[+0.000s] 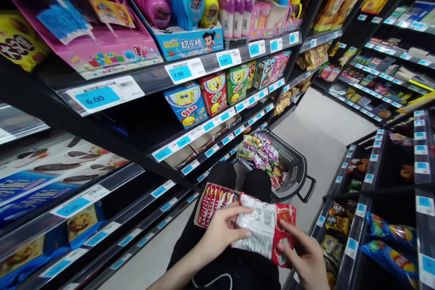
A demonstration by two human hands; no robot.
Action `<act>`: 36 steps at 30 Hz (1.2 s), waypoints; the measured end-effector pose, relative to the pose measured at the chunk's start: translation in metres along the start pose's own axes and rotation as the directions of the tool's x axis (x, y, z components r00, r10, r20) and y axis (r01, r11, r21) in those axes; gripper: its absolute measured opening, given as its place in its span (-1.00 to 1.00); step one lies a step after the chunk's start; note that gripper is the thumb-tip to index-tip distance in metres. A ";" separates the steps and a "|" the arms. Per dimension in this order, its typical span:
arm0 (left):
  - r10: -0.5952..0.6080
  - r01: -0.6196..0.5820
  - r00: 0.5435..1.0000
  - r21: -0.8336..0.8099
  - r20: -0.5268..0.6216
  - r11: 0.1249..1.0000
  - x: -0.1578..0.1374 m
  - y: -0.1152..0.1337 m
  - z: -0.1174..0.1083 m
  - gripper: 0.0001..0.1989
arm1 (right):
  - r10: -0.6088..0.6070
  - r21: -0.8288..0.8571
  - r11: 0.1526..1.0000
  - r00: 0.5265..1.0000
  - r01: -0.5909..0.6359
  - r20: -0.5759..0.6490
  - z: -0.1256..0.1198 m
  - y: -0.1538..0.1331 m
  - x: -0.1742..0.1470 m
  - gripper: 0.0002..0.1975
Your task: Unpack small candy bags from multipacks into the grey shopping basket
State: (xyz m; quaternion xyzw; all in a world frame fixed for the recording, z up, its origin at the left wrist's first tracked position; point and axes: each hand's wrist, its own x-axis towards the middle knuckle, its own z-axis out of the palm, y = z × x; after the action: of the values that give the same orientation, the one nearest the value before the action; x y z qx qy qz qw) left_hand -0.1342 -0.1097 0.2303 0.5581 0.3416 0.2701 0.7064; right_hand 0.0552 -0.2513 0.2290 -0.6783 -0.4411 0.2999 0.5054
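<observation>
red and silver packet (pixel 265 226) held in two hands above the dark-clad lap (pixel 185 249).
the packet is pinched at its left part by the left hand (pixel 226 226) and at its right end by the right hand (pixel 302 253); how firmly cannot be told. beside the left hand, an open box (pixel 200 217) of red-striped sachets (pixel 215 201) seems to be rested on the thighs. were a knee shifted, the box could be tipped and its sachets spilled, since no firm hold on it is seen. the glossy wrapper could be dropped through a loosened pinch, and the basket (pixel 288 156) near the knees (pixel 222 176) could be nudged.
</observation>
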 end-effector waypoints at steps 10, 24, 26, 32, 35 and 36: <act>0.350 -0.366 0.928 0.499 0.130 0.786 0.001 0.019 -0.011 -0.61 | -0.169 -0.155 0.977 0.970 0.143 -0.173 0.006 -0.012 0.000 -0.85; 0.333 -0.285 0.938 0.333 -0.095 0.899 0.005 0.019 0.014 -0.65 | 0.088 0.114 0.992 0.923 -0.049 -0.374 0.039 -0.021 0.010 -0.65; 0.303 -0.244 0.943 0.337 -0.135 0.910 0.005 0.023 0.015 -0.65 | 0.136 0.176 0.982 0.914 -0.073 -0.383 0.042 -0.018 0.009 -0.67; 0.165 -0.110 0.965 0.255 -0.205 0.961 0.010 0.025 0.013 -0.70 | 0.225 0.290 0.947 0.930 -0.139 -0.289 0.038 -0.014 0.014 -0.65; 0.048 -0.046 0.997 0.040 -0.063 0.998 0.010 0.019 0.006 -0.78 | 0.268 0.348 0.923 0.923 -0.164 -0.276 0.030 -0.010 0.016 -0.67; 0.008 -0.009 1.000 -0.018 -0.008 1.000 0.008 0.017 0.003 -0.70 | 0.283 0.373 0.912 0.922 -0.174 -0.264 0.029 -0.009 0.016 -0.67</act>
State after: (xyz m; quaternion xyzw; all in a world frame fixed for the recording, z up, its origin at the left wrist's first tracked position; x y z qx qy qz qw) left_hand -0.1265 -0.1013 0.2454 0.5520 0.3394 0.2783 0.7090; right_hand 0.0351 -0.2241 0.2289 -0.6663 -0.2133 0.3186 0.6396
